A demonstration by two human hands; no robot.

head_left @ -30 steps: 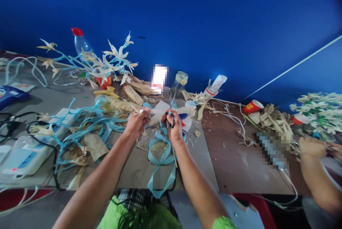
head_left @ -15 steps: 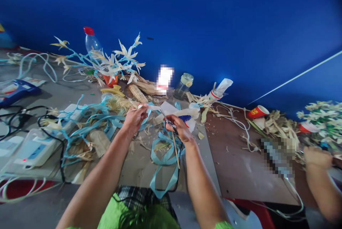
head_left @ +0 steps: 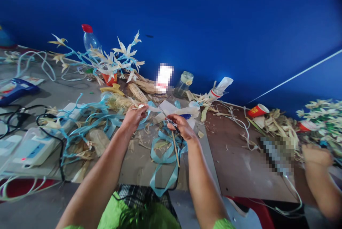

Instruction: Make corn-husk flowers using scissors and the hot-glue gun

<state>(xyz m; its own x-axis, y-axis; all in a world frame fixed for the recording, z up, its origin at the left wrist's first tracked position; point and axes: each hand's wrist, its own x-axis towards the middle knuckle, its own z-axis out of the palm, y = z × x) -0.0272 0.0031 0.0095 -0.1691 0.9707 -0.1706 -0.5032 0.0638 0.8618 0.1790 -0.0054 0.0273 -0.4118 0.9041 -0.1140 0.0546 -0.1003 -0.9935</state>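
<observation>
My left hand (head_left: 135, 116) pinches a small pale piece of husk (head_left: 141, 106) above the middle of the table. To its right, my right hand (head_left: 179, 125) is closed on a pair of scissors (head_left: 161, 110), whose thin blades point up and left toward the husk. A thin tan stick (head_left: 175, 148) shows below my right hand; whether the fingers hold it too, I cannot tell. Loops of light blue ribbon (head_left: 161, 157) lie beneath both hands. Left of my left hand are blue-wrapped stems (head_left: 77, 132) with pale flowers.
Husk flowers (head_left: 125, 52) stand in a red cup (head_left: 109, 78) at the back left. A corn cob (head_left: 137, 92), a glass jar (head_left: 184, 83) and a white glue machine (head_left: 37, 148) are around. Another person's hand (head_left: 317, 156) is at the far right, near a red cup (head_left: 258, 110).
The view has shifted slightly. Both hands keep nearly the same places and holds, and the scissors still point toward the husk piece.
</observation>
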